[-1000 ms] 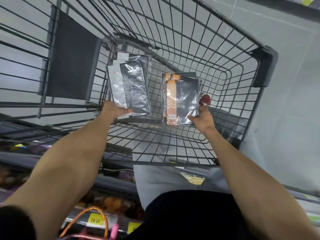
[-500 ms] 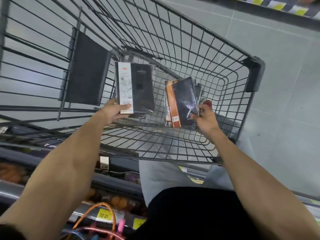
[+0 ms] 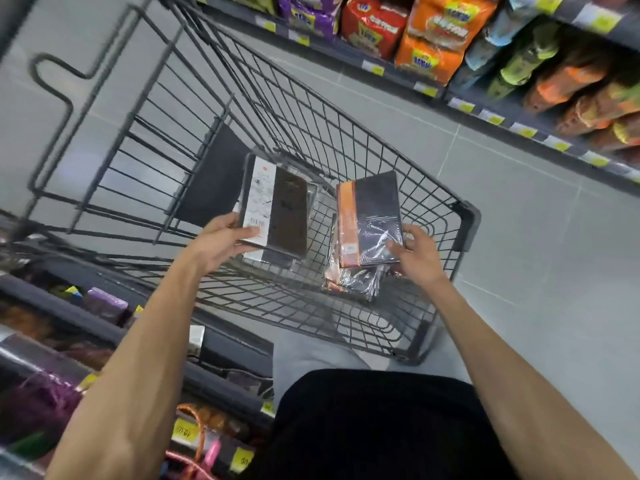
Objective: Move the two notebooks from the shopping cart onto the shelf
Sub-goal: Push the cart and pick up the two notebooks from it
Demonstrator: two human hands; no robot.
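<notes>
My left hand (image 3: pixel 221 242) grips a black notebook with a white band and barcode (image 3: pixel 278 209) by its lower left corner, held above the wire shopping cart (image 3: pixel 464 220). My right hand (image 3: pixel 417 252) holds a black notebook with an orange spine (image 3: pixel 372 220), wrapped in clear film, by its lower right corner. Both notebooks are lifted over the cart's basket. More wrapped notebooks (image 3: pixel 353 282) lie on the cart floor beneath the right one. A shelf (image 3: pixel 114 327) runs along my left side, below my left arm.
A shelf with orange, red and purple snack bags (image 3: pixel 433 36) and yellow price tags lines the far side of the grey tiled aisle. The cart's dark child-seat flap (image 3: pixel 211 181) stands left of the notebooks. The shelf at my left carries packaged goods and price tags.
Both hands have lifted their notebooks up off the stacks in the cart. My view has swung up and right, bringing the far snack shelf into sight.
</notes>
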